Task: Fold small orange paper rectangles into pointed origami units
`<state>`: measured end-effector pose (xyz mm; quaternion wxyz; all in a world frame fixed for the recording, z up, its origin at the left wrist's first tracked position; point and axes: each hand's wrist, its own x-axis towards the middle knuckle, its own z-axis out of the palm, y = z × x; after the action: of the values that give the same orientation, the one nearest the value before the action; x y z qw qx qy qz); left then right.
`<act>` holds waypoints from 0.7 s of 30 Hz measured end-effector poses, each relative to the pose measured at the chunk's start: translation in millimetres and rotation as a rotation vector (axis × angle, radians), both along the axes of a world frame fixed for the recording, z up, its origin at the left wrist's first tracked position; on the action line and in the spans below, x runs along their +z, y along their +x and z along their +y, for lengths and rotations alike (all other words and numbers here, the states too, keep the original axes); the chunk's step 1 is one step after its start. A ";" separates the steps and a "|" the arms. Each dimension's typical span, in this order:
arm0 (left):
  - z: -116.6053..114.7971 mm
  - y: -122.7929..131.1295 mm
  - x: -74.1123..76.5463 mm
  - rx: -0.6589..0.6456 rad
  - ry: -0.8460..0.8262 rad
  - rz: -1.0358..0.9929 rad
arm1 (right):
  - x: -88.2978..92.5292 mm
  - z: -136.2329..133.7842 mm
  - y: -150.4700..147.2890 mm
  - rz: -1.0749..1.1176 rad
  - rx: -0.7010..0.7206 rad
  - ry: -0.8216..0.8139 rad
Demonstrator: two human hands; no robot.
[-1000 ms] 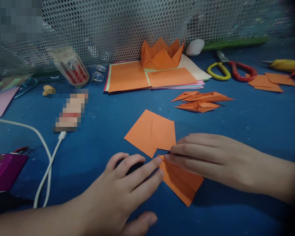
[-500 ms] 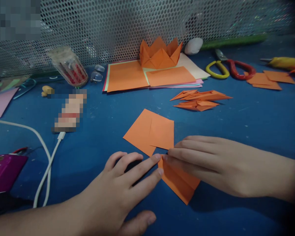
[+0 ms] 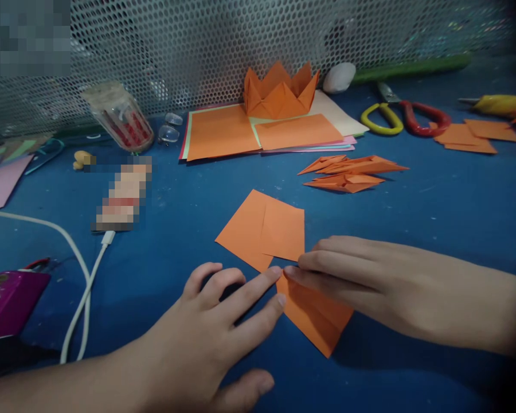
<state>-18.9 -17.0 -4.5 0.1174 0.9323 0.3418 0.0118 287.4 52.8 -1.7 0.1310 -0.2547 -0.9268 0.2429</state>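
Note:
A folded orange paper piece lies on the blue table near the front. My right hand rests flat over its upper part, fingers stretched out and pressing down. My left hand lies beside it, fingers spread, with two fingertips touching the paper's left edge. Just beyond the fingertips lie two flat orange paper squares, overlapping.
Several folded orange points lie behind. Farther back a stack of coloured sheets carries an orange paper crown. Scissors and orange scraps sit at the right. A jar, white cable and magenta box are left.
Both hands stay on the folded piece. My right hand has slid slightly along it and the paper's lower corner has shifted a little; the view has tipped slightly.

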 end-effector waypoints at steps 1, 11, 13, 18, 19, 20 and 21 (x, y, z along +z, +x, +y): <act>-0.4 0.5 -0.4 0.003 0.008 0.002 | -0.6 1.0 0.7 0.002 0.012 0.019; 1.1 -0.4 0.4 -0.012 0.002 -0.031 | 0.0 3.0 0.3 0.036 0.095 0.260; 2.0 -0.6 1.1 -0.014 0.000 -0.031 | 1.2 2.6 -0.3 0.030 0.115 0.289; 4.0 0.1 2.0 -0.038 -0.027 -0.019 | 4.7 3.4 -3.1 0.033 0.131 0.396; 4.0 0.3 2.1 -0.037 -0.026 -0.016 | 3.8 2.9 -3.3 0.026 0.145 0.444; 4.0 0.6 2.2 -0.035 -0.022 -0.013 | 2.1 1.8 -2.9 0.015 0.136 0.476; 3.8 0.8 2.3 -0.034 -0.017 -0.012 | -0.4 0.3 -1.9 0.004 0.111 0.494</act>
<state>-18.1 -13.1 -2.1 0.1273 0.9369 0.3252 0.0123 285.5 53.1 -2.1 0.1774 -0.1632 -0.9704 0.0163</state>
